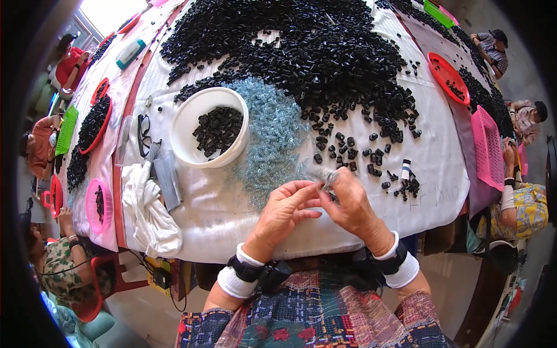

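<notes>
We judge the work far from finished: our left hand (285, 204) and right hand (348, 200) meet just above the white cloth-covered tabletop (441, 168), fingertips pressed together, pinching a small silvery metal spring (326, 177) between them. The round white plastic bowl (210, 127) holds only a shallow layer of black pieces. The great heap of small black plastic tubes (301, 52) and the pale blue-grey pile of springs (272, 133) remain large.
</notes>
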{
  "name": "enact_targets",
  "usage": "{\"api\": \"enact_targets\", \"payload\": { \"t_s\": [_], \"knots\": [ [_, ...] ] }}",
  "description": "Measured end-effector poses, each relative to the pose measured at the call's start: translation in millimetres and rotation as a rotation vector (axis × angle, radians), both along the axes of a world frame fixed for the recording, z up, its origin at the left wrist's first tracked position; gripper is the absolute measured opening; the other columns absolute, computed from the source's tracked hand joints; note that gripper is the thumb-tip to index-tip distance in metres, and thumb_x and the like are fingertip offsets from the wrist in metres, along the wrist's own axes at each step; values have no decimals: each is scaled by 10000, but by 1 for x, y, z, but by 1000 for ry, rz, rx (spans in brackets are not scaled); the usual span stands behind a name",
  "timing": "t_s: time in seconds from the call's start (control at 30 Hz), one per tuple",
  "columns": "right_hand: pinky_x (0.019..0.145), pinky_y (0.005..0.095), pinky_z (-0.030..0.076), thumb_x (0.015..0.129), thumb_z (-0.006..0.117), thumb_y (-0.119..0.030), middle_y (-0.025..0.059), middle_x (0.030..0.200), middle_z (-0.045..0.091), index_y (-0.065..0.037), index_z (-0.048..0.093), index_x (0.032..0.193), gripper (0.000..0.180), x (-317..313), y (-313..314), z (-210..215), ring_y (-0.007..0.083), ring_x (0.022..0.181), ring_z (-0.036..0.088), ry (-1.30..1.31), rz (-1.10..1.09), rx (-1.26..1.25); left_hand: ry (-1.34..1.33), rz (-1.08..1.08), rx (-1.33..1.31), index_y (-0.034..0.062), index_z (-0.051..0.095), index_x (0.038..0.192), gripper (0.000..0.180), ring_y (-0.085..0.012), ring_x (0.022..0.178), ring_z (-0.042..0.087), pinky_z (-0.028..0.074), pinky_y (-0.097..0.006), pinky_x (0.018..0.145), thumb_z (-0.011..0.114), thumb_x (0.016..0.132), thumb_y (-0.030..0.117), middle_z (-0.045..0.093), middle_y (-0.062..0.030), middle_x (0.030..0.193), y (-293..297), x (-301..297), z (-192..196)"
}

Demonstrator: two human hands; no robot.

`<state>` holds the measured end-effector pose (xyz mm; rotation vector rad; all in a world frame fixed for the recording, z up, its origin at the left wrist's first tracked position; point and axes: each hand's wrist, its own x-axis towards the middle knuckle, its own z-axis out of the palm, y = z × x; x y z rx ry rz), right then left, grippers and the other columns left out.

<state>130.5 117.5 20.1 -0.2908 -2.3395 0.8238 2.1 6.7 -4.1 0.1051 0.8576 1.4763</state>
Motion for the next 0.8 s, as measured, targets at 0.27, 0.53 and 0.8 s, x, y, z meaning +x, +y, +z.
{"api": "enact_targets", "payload": {
  "t_s": [0.27,0.53,0.8],
  "knots": [
    [601,297,486,766,612,46,107,861,591,-1,563,991,234,14,-5,-5,198,702,604,22,-90,-412,32,-13,-46,-19,604,1003,176,-177,803,664,569,-286,651,604,879,106,666,-107,920,5,5,4],
    [685,236,499,802,607,47,46,882,618,-13,566,1060,269,19,-5,-6,104,774,601,-4,-135,-583,290,-34,-23,-32,610,1010,210,-178,764,667,558,-267,612,641,855,106,667,-111,903,5,11,12],
    [598,255,483,785,627,15,77,835,609,5,555,938,170,14,-6,-8,144,698,612,37,-166,-632,333,-24,-75,-42,608,1009,204,-176,742,661,548,-260,602,628,865,101,662,-123,906,7,12,17]
  ]
}}
